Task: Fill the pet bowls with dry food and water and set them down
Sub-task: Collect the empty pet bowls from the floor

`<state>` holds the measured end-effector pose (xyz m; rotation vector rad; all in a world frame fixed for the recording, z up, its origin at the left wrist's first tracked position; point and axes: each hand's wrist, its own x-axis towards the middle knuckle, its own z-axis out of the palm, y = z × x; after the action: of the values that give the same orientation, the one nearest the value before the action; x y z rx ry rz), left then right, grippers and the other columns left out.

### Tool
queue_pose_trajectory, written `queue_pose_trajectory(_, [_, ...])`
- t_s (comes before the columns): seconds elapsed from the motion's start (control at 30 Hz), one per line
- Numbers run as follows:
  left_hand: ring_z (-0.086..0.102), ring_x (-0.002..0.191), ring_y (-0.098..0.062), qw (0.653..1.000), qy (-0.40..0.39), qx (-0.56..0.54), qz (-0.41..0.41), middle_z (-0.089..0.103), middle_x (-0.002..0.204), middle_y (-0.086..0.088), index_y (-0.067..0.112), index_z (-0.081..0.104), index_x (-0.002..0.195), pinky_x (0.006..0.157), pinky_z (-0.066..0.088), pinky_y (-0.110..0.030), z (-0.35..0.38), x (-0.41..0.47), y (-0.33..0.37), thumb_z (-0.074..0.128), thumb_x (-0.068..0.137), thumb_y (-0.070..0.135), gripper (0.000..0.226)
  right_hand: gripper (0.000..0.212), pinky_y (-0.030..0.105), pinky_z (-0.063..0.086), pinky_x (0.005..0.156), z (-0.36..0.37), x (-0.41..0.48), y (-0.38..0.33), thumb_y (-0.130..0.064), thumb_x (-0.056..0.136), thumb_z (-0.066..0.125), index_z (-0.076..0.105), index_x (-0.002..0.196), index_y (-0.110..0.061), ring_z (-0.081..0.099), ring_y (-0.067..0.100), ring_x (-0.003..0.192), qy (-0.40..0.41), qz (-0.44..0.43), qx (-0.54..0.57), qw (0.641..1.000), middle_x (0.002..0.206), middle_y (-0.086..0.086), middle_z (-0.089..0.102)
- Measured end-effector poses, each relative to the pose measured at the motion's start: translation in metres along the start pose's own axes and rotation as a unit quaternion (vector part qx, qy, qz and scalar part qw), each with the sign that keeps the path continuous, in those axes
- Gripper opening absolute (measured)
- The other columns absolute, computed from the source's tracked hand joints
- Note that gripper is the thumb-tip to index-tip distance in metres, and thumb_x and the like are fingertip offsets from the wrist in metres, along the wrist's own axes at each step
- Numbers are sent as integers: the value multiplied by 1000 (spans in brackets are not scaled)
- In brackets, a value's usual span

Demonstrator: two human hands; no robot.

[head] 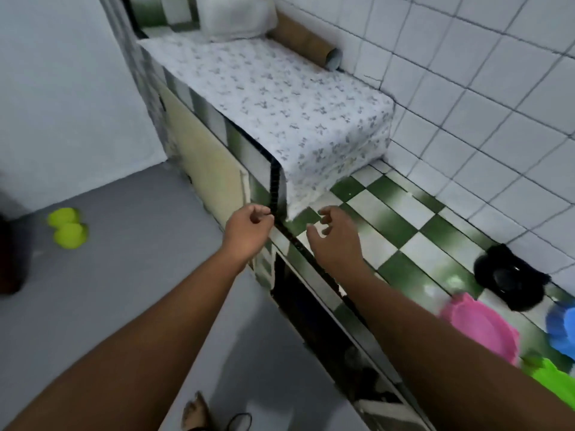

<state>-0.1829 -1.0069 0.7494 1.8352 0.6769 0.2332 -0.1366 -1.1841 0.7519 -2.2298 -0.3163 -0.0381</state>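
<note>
Find the yellow-green double pet bowl (67, 227) at nine o'clock, down on the grey floor (124, 275), likely its feeding spot and not yet picked up; mouths seemingly up though blurred, long axis eleven to five. Toward centre, note the left hand (249, 228) curled against the counter's black edge strip (275, 188), pinching it or not impossible to tell. Note too the right hand (333, 237) at its three o'clock, loosely spread and empty over the checkered counter (404, 219), with a pink bowl (479, 331) farther out at four o'clock.

A home kitchen, plain and lived-in.

White tiled wall (466, 88) up the right, a green-and-white checkered counter (389, 219) running along it, a flowered cloth (264, 98) draped over the raised end. There's a pale cupboard door (199, 157) underneath, grey floor (124, 259) below, and a pink basin (479, 328) and a blue basin (560, 328) sitting on the counter.
</note>
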Motion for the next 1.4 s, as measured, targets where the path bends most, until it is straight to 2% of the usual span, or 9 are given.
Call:
queue_pose_trajectory(0.17, [61, 75, -15, 997, 61, -17, -40, 69, 90, -1, 18, 71, 103, 73, 48, -26, -133, 44, -54, 68, 93, 22, 11, 32, 26, 47, 80, 116, 21, -93, -32, 88, 67, 59, 115, -19, 60, 15, 91, -69, -34, 17, 997, 103, 0, 61])
queue_pose_trajectory(0.3, [60, 74, -11, 992, 109, -17, -68, 68, 90, -1, 16, 70, 104, 66, 47, -22, -235, 76, -97, 68, 93, 22, 13, 30, 31, 53, 76, 205, 31, -154, -33, 87, 68, 58, 113, -23, 62, 15, 87, -104, -34, 32, 994, 104, -3, 61])
queue_pose_trajectory(0.47, [58, 67, -12, 978, 176, -18, -107, 66, 81, 2, 23, 68, 95, 63, 44, -24, -327, 108, -145, 70, 90, 23, 5, 28, 29, 54, 74, 293, 45, -211, -31, 88, 68, 58, 113, -23, 64, 16, 86, -159, -51, 25, 986, 104, -3, 62])
queue_pose_trajectory(0.67, [55, 62, -19, 959, 230, -50, -160, 61, 72, 1, 26, 64, 82, 72, 53, -36, -386, 149, -187, 70, 88, 20, 10, 25, 30, 51, 75, 376, 87, -247, -25, 86, 71, 60, 106, -16, 63, 21, 76, -213, -77, 39, 973, 96, 5, 64])
queue_pose_trajectory(0.77, [55, 64, -19, 947, 257, -65, -183, 61, 72, 1, 24, 64, 84, 74, 53, -37, -410, 178, -201, 71, 86, 22, 7, 23, 35, 53, 76, 422, 115, -259, -22, 83, 73, 58, 99, -20, 59, 22, 72, -238, -76, 65, 966, 90, 5, 62])
queue_pose_trajectory(0.87, [59, 68, -20, 926, 303, -77, -210, 63, 74, 1, 23, 66, 87, 79, 57, -41, -432, 214, -217, 69, 77, 33, 14, 23, 32, 51, 75, 465, 151, -273, -24, 83, 74, 56, 98, -23, 56, 19, 70, -274, -89, 65, 955, 91, 2, 60])
queue_pose_trajectory(1.07, [63, 72, -23, 889, 373, -121, -237, 65, 75, -1, 23, 67, 83, 82, 60, -50, -468, 273, -229, 70, 82, 27, 5, 24, 27, 47, 73, 534, 215, -309, -22, 85, 74, 61, 104, -17, 57, 17, 75, -339, -108, 41, 934, 97, 5, 63])
queue_pose_trajectory(1.23, [62, 71, -23, 870, 395, -145, -257, 65, 73, -3, 22, 67, 85, 82, 60, -51, -506, 317, -252, 65, 68, 39, 24, 25, 26, 48, 72, 595, 253, -347, -24, 87, 72, 61, 109, -16, 60, 19, 79, -375, -121, 27, 919, 98, 2, 62])
queue_pose_trajectory(1.4, [60, 68, -23, 865, 398, -143, -270, 64, 71, -1, 22, 67, 84, 81, 59, -53, -558, 365, -294, 64, 68, 40, 24, 20, 33, 50, 72, 675, 273, -379, -22, 87, 71, 59, 103, -17, 57, 19, 76, -392, -117, 24, 912, 91, 2, 58])
